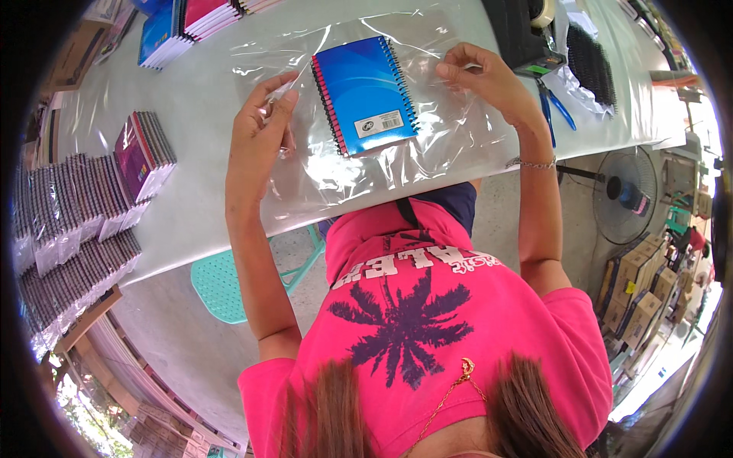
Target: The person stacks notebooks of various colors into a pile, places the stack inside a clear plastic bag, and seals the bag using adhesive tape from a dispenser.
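Observation:
A blue spiral notebook (365,88) lies on a clear plastic sheet (336,179) near the table's front edge. A pink layer with its own spiral shows along its left side, so at least one more notebook seems to be underneath. My left hand (263,130) is left of the notebook, fingers curled on the sheet's left side with thumb and index close to the film. On the other side, my right hand (485,80) has thumb and curled fingers pinched at the sheet's right part. Neither hand touches the notebook.
Stacked spiral notebooks (80,206) fill the table's left end; more notebooks (164,34) lie at the far left. A black tape dispenser (527,38), blue-handled pliers (556,111) and black spiral coils (589,69) sit right. Below are a green stool (217,286) and a fan (624,195).

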A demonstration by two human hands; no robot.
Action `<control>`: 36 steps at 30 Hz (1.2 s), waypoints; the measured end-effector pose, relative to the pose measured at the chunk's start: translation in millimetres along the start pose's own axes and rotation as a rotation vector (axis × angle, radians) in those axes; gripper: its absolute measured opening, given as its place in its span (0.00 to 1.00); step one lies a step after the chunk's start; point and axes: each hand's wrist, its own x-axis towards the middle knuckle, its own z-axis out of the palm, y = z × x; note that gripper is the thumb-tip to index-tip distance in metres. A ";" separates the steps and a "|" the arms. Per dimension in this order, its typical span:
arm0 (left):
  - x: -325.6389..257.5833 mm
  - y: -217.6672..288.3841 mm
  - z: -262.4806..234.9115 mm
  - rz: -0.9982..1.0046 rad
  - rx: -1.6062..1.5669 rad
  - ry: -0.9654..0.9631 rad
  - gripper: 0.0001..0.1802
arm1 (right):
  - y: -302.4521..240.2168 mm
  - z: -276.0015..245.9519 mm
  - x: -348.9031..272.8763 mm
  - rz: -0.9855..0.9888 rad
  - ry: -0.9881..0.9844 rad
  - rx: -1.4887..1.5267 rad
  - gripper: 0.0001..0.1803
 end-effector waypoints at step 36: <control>32.3 24.0 61.0 0.200 0.650 0.011 0.16 | -54.5 89.7 7.9 -0.263 0.169 -0.453 0.10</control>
